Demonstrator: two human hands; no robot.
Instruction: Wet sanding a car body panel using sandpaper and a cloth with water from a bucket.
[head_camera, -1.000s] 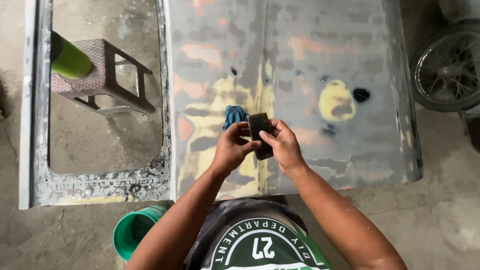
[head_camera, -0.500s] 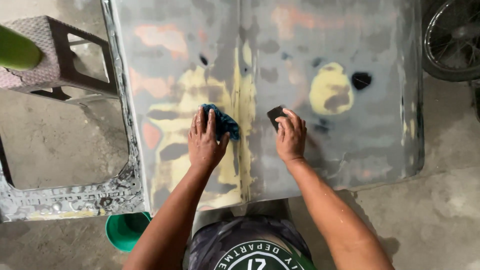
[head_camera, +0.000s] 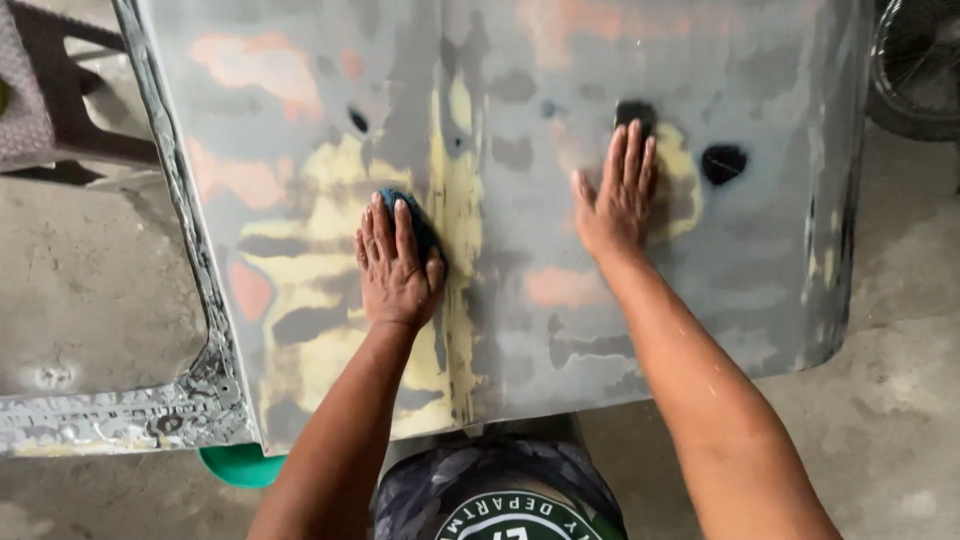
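A large grey car body panel (head_camera: 760, 260) with yellow filler patches and orange spots lies flat before me. My left hand (head_camera: 397, 265) presses flat on a blue cloth (head_camera: 418, 222) beside the panel's yellow centre ridge. Further right and higher, my right hand (head_camera: 618, 195) lies palm down, its fingertips holding a dark sanding block (head_camera: 634, 110) against a yellow patch. Both arms are stretched out over the panel.
A black hole (head_camera: 724, 162) marks the panel right of my right hand. A metal frame piece (head_camera: 120, 420) lies on the concrete floor at left, a stool (head_camera: 50, 120) beyond it, a green bucket (head_camera: 240, 466) under the panel's edge, and a wheel (head_camera: 915, 75) at top right.
My hands came apart from holding the block together. The left hand set the blue cloth down on the panel; the right slid the block up and to the right.
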